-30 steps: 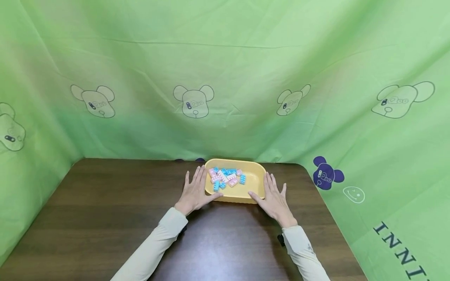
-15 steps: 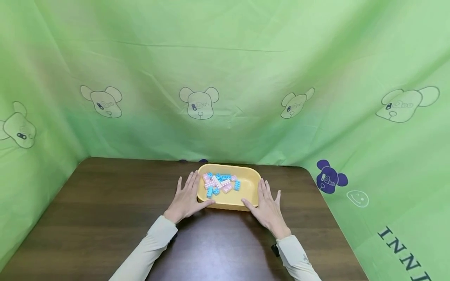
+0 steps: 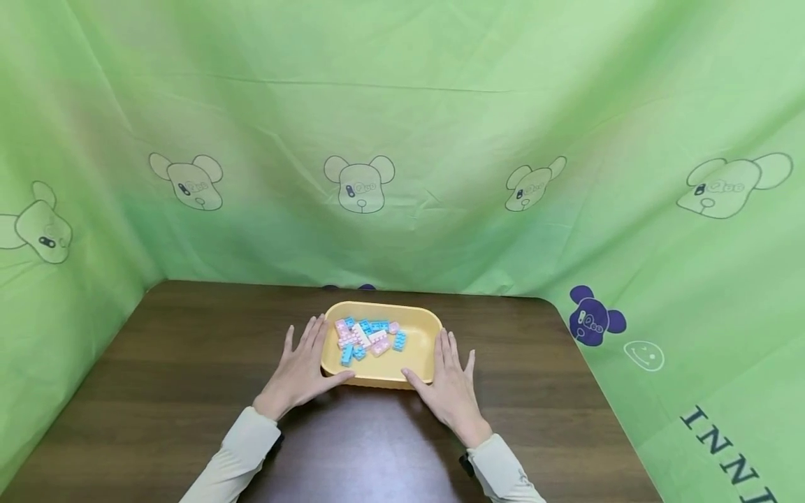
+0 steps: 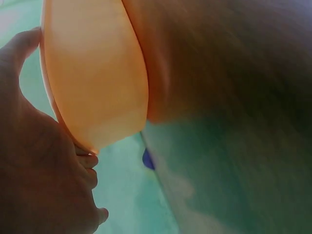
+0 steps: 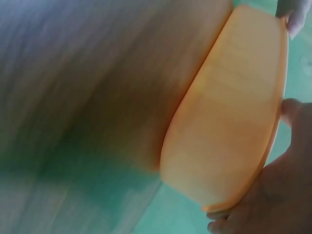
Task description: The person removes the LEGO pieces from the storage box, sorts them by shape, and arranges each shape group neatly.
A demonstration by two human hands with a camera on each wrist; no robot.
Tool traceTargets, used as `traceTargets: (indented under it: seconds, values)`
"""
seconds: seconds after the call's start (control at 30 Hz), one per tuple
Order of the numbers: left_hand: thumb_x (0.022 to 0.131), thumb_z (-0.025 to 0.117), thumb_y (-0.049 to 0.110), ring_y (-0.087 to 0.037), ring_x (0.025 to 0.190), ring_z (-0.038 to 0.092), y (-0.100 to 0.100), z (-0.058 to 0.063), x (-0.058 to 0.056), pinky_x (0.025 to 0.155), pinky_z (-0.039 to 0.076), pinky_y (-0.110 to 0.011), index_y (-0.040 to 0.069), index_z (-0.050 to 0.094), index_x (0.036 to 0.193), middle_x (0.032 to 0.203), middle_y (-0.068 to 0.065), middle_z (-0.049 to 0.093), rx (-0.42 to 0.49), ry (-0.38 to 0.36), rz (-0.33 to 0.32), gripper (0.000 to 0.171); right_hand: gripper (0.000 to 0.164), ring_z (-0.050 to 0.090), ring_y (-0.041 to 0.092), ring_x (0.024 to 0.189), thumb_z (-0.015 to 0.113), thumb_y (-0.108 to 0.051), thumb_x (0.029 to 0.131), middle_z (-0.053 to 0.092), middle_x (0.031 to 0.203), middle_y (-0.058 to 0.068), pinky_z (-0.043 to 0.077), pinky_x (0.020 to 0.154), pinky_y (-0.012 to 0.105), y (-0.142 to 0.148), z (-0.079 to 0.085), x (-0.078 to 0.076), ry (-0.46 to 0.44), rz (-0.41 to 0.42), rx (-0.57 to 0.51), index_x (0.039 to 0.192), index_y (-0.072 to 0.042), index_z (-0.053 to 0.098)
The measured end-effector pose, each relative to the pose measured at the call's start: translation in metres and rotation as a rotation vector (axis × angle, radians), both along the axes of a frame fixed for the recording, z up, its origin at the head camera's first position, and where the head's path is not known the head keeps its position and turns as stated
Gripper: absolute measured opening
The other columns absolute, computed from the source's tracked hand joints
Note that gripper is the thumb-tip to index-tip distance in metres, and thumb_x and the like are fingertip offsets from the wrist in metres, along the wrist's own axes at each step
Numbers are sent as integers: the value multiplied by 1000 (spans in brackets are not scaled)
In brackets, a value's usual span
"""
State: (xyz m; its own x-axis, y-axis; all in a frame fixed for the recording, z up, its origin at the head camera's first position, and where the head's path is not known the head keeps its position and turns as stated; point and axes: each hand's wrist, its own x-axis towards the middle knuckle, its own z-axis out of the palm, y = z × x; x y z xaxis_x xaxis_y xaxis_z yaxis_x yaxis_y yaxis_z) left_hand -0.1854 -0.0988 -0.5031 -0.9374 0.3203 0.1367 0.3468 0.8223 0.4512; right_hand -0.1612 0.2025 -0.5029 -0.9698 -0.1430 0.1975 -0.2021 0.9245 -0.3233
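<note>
In the head view a yellow plastic tray [image 3: 380, 378] stands on the brown table, with pink, white and light-blue toy building bricks [image 3: 361, 334] piled mostly in its left half. My left hand [image 3: 298, 370] lies against the tray's left end, fingers straight and thumb spread along the front rim. At the other end my right hand [image 3: 449, 391] touches the rim the same way. Both wrist views show the tray's outer side wall [image 4: 97, 73], with the thumb at its rim. In the right wrist view the left hand's fingertips [image 5: 296, 22] show at the tray's far corner.
The dark wooden table [image 3: 189, 363] reaches back to a green curtain [image 3: 402, 237] printed with bear heads. More curtain hangs along the left and right sides. The table's rear edge lies a short way behind the tray.
Both hands and the tray between them have moved left and nearer to me across the table. The bricks travel along in the tray. The head view has shifted slightly.
</note>
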Motion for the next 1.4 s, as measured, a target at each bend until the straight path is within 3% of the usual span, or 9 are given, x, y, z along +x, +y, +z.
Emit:
traceTargets:
  seconds: [0.23, 0.5, 0.77, 1.03, 1.4]
  values:
    - [88, 69, 70, -40, 160, 19, -27, -3, 20, 125, 5, -68, -6, 21, 165, 171, -25, 24, 12, 50, 48, 119, 104, 24, 43, 158, 59, -62, 98, 28, 168, 31, 12, 121, 75, -32, -3, 13, 21, 22, -23, 159, 15, 28]
    - [84, 74, 71, -44, 158, 22, -45, 3, 39, 124, 9, -70, -10, 23, 163, 169, -29, 26, 6, 65, 89, 124, 105, 25, 45, 157, 59, -64, 97, 27, 168, 31, 15, 121, 75, -62, -4, 31, 40, 24, -70, 159, 16, 28]
    - [83, 77, 70, -45, 158, 20, -68, 2, 55, 123, 7, -70, -9, 21, 164, 170, -29, 23, 4, 52, 115, 125, 105, 25, 43, 157, 56, -67, 97, 28, 167, 32, 18, 122, 71, -86, -6, 43, 32, 33, -58, 157, 16, 31]
    - [82, 77, 72, -46, 158, 20, -82, -1, 65, 123, 6, -69, -7, 18, 166, 170, -29, 23, 8, 57, 122, 129, 106, 26, 40, 158, 54, -68, 98, 27, 168, 31, 20, 122, 69, -102, -5, 52, 24, 42, -38, 158, 16, 31]
    - [80, 77, 74, -46, 157, 23, -87, -3, 67, 122, 9, -70, -5, 19, 166, 170, -28, 25, -5, 82, 122, 130, 103, 28, 41, 157, 56, -66, 98, 29, 167, 31, 21, 122, 68, -106, -7, 54, 56, 37, -44, 156, 17, 34]
